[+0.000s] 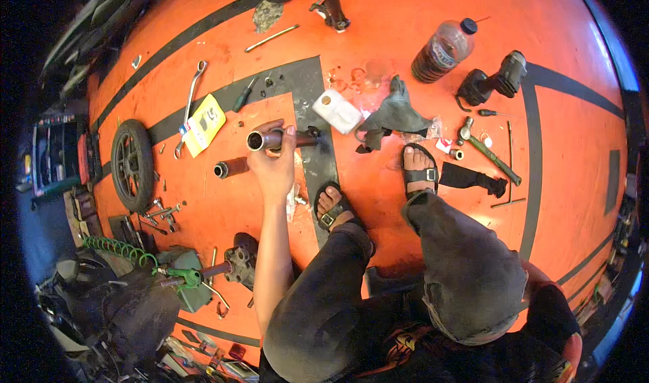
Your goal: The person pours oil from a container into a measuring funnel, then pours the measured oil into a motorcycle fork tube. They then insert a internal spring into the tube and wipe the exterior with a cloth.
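Note:
My left hand [276, 170] is closed around a dark metal tube [297, 138], its fingers wrapped near the open end. The hollow, shiny-rimmed mouth faces up and to the left, and the far part reaches right over a black floor stripe. Just below and left of the hand, a second short tube [233, 167] with an open end lies on the orange floor. A white plastic bottle [338, 112] lies right of the held tube. Only part of my right arm shows beside my right knee; the hand itself is hidden.
Left are a spoked wheel [131, 166], a long wrench [194, 92], a yellow packet [205, 124] and a screwdriver [245, 95]. Right lie a grey rag [397, 112], a bottle of dark liquid [443, 50], a cordless power tool [493, 80] and a hammer [491, 154]. A green spring [115, 246] is lower left.

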`<action>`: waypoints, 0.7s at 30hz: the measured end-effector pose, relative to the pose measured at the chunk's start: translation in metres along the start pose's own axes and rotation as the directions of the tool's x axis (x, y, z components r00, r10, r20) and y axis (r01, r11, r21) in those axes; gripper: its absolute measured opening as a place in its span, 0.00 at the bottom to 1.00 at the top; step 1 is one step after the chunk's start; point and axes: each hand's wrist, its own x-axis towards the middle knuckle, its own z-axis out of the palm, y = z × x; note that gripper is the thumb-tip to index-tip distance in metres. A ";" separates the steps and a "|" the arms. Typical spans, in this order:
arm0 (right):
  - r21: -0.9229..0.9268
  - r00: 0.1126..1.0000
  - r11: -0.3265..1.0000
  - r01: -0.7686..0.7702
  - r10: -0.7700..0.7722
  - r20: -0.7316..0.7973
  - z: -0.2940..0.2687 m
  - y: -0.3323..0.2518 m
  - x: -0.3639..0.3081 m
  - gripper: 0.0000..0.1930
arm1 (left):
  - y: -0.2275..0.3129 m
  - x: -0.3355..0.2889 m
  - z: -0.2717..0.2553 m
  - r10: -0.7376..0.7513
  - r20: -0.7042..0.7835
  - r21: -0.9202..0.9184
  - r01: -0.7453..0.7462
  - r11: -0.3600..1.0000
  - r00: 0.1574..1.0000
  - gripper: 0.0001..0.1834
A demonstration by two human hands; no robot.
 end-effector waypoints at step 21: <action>-0.279 0.600 0.804 0.525 -0.582 -0.549 -0.420 -0.302 0.097 0.10 | -0.013 -0.003 0.004 0.016 -0.037 -0.181 -0.023 0.983 0.999 0.07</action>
